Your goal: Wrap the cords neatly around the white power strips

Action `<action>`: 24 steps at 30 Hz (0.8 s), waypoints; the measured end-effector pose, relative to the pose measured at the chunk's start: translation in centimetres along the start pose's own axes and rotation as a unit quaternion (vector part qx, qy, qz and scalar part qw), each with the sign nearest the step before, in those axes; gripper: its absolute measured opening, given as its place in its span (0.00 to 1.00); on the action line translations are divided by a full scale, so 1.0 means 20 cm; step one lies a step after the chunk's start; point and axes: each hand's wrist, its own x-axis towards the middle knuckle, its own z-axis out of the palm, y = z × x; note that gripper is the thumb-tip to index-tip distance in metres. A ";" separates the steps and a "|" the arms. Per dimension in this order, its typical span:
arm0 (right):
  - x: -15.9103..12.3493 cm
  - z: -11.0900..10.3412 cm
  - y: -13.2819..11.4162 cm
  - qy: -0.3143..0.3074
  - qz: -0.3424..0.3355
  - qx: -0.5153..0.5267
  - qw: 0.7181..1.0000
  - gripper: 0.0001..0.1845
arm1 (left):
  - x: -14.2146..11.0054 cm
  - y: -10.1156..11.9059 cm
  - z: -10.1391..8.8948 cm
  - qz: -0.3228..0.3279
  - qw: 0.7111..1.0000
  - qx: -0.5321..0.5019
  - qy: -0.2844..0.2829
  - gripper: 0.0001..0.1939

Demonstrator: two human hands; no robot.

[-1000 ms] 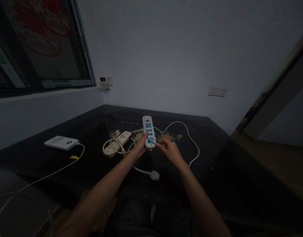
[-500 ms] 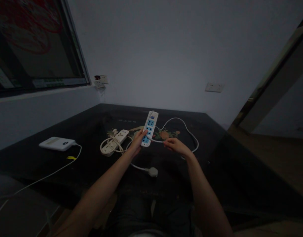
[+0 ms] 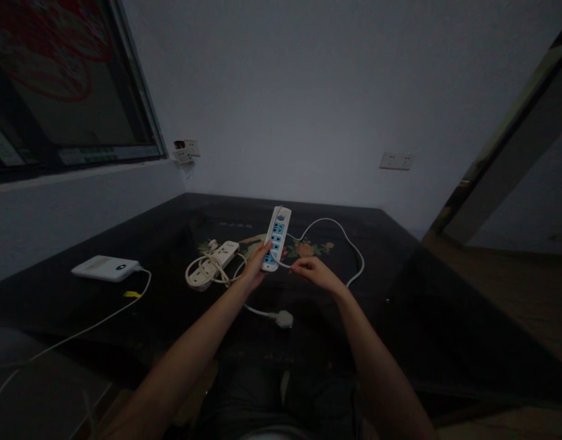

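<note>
My left hand (image 3: 256, 264) grips a white power strip (image 3: 281, 228) with blue sockets, tilted up above the dark table. Its thumb lies over the front of the strip. A white cord (image 3: 346, 231) passes across the lower sockets and is pinched in the closed fingers of my right hand (image 3: 311, 270), just right of the strip. From there the cord loops out over the table at the right. A white plug (image 3: 283, 319) on a cord lies on the table below my hands.
A second power strip (image 3: 226, 251) with its cord coiled round it lies left of my left hand. Farther left is a white power bank (image 3: 105, 268) with a cable, near a yellow tag (image 3: 132, 294). Wall sockets (image 3: 396, 161) are at the back of the dark table (image 3: 427, 318).
My right hand has moved left, closer to the power strip, with the cord in its fingers. The cord's loop at the right has drawn in slightly.
</note>
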 end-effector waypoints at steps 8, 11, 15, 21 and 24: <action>0.01 0.04 0.02 -0.016 -0.018 -0.009 1.000 0.20 | 0.00 -0.02 0.00 -0.051 0.998 -0.005 0.022 0.20; 0.02 0.05 0.03 0.001 -0.020 -0.016 1.000 0.20 | 0.01 -0.04 0.00 -0.061 0.997 0.008 0.034 0.19; 0.02 0.05 0.03 0.006 -0.033 -0.012 0.999 0.19 | 0.01 -0.04 0.00 -0.045 0.998 0.029 0.029 0.15; 0.02 0.04 0.02 -0.006 -0.027 -0.012 1.000 0.19 | 0.00 -0.03 0.00 -0.022 1.000 0.013 0.018 0.16; 0.01 0.04 0.02 -0.010 -0.030 -0.016 0.999 0.18 | 0.00 -0.03 0.00 -0.017 1.000 0.000 0.023 0.17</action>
